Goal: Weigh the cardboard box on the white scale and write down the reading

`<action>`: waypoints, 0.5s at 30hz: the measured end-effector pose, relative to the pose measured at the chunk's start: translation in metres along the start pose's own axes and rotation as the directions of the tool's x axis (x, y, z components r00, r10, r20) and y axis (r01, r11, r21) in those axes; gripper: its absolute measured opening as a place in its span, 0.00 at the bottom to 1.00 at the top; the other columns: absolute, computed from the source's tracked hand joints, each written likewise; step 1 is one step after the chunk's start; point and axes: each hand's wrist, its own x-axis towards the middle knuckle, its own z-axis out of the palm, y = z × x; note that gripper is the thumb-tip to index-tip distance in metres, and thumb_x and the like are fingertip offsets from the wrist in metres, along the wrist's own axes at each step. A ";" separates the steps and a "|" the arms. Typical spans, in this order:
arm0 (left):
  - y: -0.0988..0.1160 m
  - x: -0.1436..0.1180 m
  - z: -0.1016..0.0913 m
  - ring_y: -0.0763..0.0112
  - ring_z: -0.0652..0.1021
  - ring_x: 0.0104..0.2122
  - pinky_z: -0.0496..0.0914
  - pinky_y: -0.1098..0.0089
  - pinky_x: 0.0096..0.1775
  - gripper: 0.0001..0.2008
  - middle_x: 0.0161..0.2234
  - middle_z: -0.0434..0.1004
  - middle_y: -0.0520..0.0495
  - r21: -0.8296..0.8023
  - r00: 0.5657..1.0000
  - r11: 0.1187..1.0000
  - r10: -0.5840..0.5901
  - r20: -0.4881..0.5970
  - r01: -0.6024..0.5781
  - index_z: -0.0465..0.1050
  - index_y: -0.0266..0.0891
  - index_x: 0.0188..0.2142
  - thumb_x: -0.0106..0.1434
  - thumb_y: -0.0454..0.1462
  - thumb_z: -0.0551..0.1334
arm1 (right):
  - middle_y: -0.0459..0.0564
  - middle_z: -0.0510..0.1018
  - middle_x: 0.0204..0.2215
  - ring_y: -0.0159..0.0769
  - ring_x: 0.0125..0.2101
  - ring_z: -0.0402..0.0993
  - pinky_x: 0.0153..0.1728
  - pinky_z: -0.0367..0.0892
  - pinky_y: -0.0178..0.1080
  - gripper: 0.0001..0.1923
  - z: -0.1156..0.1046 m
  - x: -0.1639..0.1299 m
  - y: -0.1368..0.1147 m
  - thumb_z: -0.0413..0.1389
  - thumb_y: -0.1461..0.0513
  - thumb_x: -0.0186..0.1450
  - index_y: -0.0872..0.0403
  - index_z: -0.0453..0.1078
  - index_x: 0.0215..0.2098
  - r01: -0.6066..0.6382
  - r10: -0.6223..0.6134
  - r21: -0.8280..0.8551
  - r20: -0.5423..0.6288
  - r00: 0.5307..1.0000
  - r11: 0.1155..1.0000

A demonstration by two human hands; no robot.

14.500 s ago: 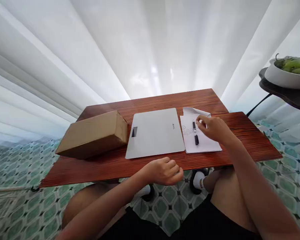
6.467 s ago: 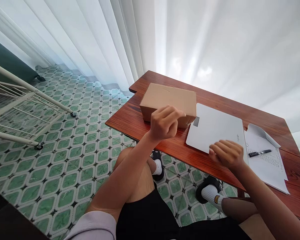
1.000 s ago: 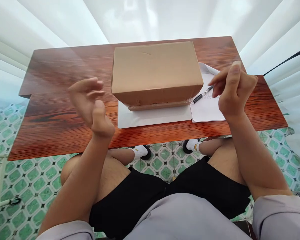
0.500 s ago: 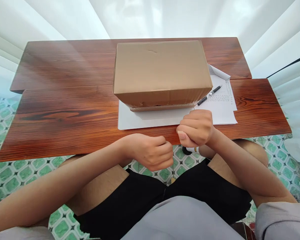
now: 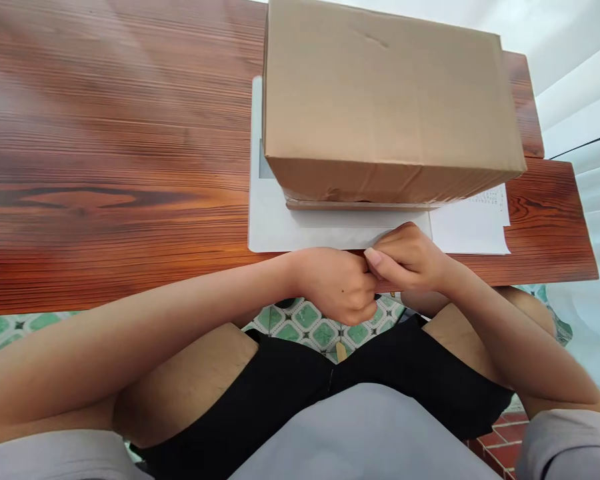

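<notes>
No readable text. The paper sheet [image 5: 473, 227], just beyond the right hand [image 5: 410, 260] fingers, carries a few rows of small print at its far edge beside the cardboard box [image 5: 385, 107], too small to read. Box faces are plain: no label, brand or number visible. The white slab [image 5: 300, 227] under it, just beyond the left hand [image 5: 337, 283] knuckles, shows no marking.

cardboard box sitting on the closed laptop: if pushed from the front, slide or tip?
The cardboard box is low and wide, so it would probably slide, not tip. The laptop lid under it looks smooth, so likely little grip. Weight unclear; its closed, uncrushed walls suggest fair stiffness.
</notes>
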 end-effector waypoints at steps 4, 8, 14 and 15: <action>0.003 0.001 -0.001 0.68 0.66 0.17 0.61 0.64 0.23 0.17 0.16 0.68 0.47 0.056 0.998 0.998 -0.010 0.058 0.007 0.68 0.42 0.18 0.61 0.28 0.54 | 0.40 0.57 0.15 0.24 0.17 0.50 0.21 0.49 0.34 0.25 -0.004 0.001 0.000 0.45 0.60 0.77 0.54 0.54 0.20 -0.013 0.013 0.028 0.024 1.000 1.000; 0.005 0.007 -0.009 0.69 0.66 0.17 0.61 0.64 0.23 0.17 0.17 0.69 0.48 0.056 0.975 0.998 0.025 0.222 -0.039 0.70 0.41 0.20 0.61 0.25 0.52 | 0.40 0.61 0.15 0.24 0.17 0.53 0.22 0.51 0.34 0.25 -0.004 0.002 0.000 0.44 0.60 0.78 0.54 0.57 0.21 -0.038 0.035 0.041 0.051 0.998 0.998; 0.010 0.018 -0.023 0.69 0.63 0.19 0.51 0.66 0.21 0.14 0.19 0.64 0.50 0.207 0.898 0.939 0.174 0.404 -0.275 0.69 0.41 0.23 0.59 0.25 0.54 | 0.40 0.57 0.15 0.25 0.18 0.50 0.22 0.49 0.36 0.25 -0.002 0.005 -0.002 0.46 0.61 0.77 0.53 0.55 0.20 0.002 -0.004 0.038 0.066 0.998 0.999; 0.011 0.021 -0.023 0.69 0.61 0.19 0.49 0.66 0.21 0.13 0.19 0.63 0.50 0.238 0.884 0.916 0.201 0.422 -0.322 0.68 0.41 0.23 0.59 0.26 0.54 | 0.40 0.57 0.15 0.25 0.18 0.49 0.22 0.49 0.36 0.25 -0.003 0.006 -0.002 0.46 0.61 0.77 0.53 0.55 0.20 -0.002 0.000 0.033 0.069 0.998 0.999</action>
